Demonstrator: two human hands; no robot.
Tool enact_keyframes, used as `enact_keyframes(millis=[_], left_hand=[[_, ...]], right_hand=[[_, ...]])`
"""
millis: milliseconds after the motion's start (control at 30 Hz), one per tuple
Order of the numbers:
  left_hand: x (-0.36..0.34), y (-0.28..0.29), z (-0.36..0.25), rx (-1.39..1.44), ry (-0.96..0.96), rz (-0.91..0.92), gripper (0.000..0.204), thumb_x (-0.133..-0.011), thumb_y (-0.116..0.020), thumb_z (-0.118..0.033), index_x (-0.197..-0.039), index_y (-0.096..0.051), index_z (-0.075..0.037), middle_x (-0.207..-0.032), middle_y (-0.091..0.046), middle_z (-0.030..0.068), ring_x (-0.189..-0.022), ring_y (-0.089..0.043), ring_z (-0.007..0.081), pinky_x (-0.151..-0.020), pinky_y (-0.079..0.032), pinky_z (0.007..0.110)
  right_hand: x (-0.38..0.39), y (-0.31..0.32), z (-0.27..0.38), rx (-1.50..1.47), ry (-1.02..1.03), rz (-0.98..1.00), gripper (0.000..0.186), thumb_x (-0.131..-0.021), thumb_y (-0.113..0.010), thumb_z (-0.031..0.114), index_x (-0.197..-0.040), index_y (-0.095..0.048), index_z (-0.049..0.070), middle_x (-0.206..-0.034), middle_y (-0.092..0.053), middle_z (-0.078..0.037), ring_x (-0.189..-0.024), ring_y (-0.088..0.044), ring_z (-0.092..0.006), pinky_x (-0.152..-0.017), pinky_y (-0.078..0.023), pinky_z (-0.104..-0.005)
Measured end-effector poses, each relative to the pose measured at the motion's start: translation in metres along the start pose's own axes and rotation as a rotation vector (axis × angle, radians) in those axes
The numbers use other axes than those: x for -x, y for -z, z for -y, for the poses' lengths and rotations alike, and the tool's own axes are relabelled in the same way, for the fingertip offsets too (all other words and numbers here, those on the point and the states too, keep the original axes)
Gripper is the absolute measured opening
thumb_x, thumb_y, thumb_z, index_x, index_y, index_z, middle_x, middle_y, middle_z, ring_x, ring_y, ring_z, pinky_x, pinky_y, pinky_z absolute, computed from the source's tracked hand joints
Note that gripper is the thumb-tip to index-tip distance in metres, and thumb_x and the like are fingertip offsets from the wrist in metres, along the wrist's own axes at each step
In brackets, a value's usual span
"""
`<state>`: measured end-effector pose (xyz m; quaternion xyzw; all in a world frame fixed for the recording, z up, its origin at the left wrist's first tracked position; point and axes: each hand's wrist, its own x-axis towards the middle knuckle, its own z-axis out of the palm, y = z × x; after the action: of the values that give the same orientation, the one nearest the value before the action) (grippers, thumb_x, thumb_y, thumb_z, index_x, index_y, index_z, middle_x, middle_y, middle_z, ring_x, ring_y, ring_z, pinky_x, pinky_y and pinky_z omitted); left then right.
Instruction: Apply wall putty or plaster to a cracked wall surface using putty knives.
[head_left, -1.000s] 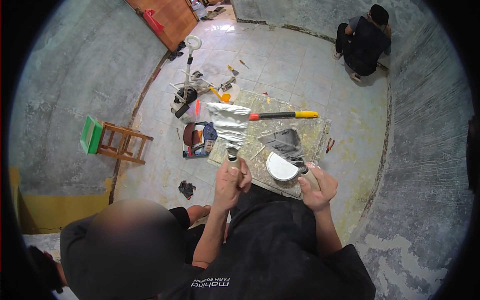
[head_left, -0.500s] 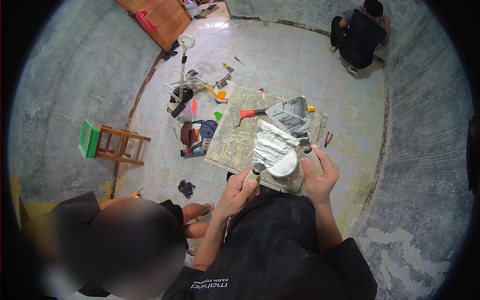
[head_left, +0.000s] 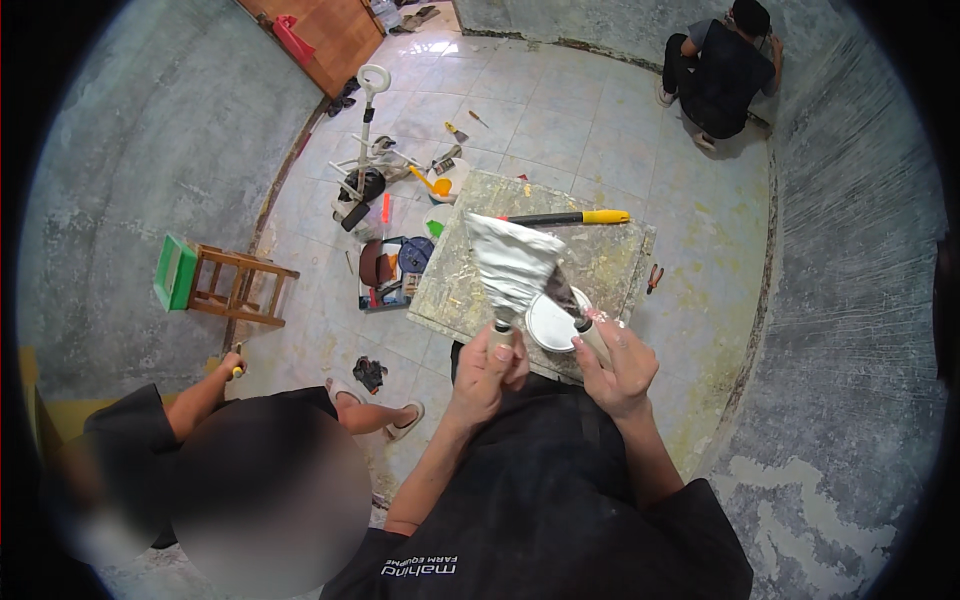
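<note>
My left hand (head_left: pixel 482 385) grips the pale handle of a broad putty knife (head_left: pixel 502 338). Thick, ridged white putty (head_left: pixel 512 262) covers its blade. In my right hand (head_left: pixel 620 370) is a second putty knife (head_left: pixel 566 288), its dark, smeared blade turned nearly edge-on against the right side of the putty. Below the blades, a round white tub (head_left: pixel 550 328) stands at the near side of a stained worktable (head_left: pixel 450 290). Behind the putty lies a long-handled scraper (head_left: pixel 560 218) with a black and yellow handle, its head hidden by the loaded blade.
To my lower left a person (head_left: pixel 270 480) holds a small yellow-handled tool. Another person (head_left: pixel 730 75) squats by the far right wall. A box of tools (head_left: pixel 385 285), a wooden stool (head_left: pixel 240 285) with a green basin (head_left: pixel 175 275), and pliers (head_left: pixel 654 278) surround the table.
The loaded putty knife has swung left and upright. My right putty knife has come down and left, turning from flat to nearly edge-on. The person at lower left has shifted an arm and foot.
</note>
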<state>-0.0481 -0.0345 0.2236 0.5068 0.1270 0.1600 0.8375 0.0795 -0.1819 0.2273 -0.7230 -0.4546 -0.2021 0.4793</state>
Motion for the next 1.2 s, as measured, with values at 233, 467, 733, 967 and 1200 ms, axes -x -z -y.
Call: enact_keyframes(millis=[233,467,733,967,1200], left_hand=[[0.001,0.041,-0.013,-0.221,-0.089,-0.071,0.037,-0.102,-0.055,-0.041,-0.101,-0.05,-0.005,-0.069,-0.046,-0.0002,-0.057,-0.038,0.0061,-0.051,-0.031,0.023],[0.009,0.055,-0.017,-0.368,-0.072,-0.114,0.033,-0.102,-0.057,-0.037,-0.097,-0.052,-0.004,-0.069,-0.051,-0.0003,-0.058,-0.043,0.0053,-0.051,-0.034,0.023],[0.009,0.058,-0.027,-0.46,-0.06,-0.093,0.033,-0.101,-0.057,-0.035,-0.092,-0.053,-0.004,-0.068,-0.053,0.0003,-0.058,-0.046,0.0056,-0.052,-0.037,0.023],[0.008,0.059,-0.026,-0.446,-0.085,-0.033,0.034,-0.103,-0.054,-0.036,-0.099,-0.05,-0.002,-0.07,-0.047,-0.0008,-0.056,-0.037,0.0048,-0.05,-0.029,0.022],[0.01,0.061,-0.034,-0.568,-0.012,-0.022,0.028,-0.101,-0.057,-0.029,-0.092,-0.053,-0.003,-0.067,-0.054,0.0007,-0.059,-0.047,0.0059,-0.053,-0.036,0.024]], right_hand=[[0.0,0.025,-0.012,-0.262,-0.372,-0.002,0.03,-0.081,-0.077,0.009,-0.104,-0.07,-0.007,-0.085,-0.072,-0.016,-0.071,-0.071,-0.0226,-0.067,-0.054,-0.0313],[-0.032,0.047,-0.012,-0.541,-0.637,0.116,0.028,-0.081,-0.075,0.01,-0.102,-0.071,-0.008,-0.078,-0.072,-0.01,-0.071,-0.065,-0.0107,-0.066,-0.05,-0.025],[-0.033,0.05,-0.012,-0.515,-0.66,0.091,0.028,-0.081,-0.075,0.01,-0.102,-0.071,-0.008,-0.077,-0.072,-0.01,-0.069,-0.065,-0.0106,-0.065,-0.05,-0.024],[-0.036,0.051,-0.009,-0.511,-0.64,0.115,0.028,-0.081,-0.075,0.01,-0.101,-0.071,-0.009,-0.075,-0.071,-0.009,-0.068,-0.065,-0.0103,-0.063,-0.05,-0.0236],[-0.033,0.053,-0.011,-0.494,-0.641,0.103,0.027,-0.082,-0.075,0.01,-0.101,-0.071,-0.009,-0.076,-0.071,-0.009,-0.068,-0.065,-0.0102,-0.063,-0.05,-0.0237]])
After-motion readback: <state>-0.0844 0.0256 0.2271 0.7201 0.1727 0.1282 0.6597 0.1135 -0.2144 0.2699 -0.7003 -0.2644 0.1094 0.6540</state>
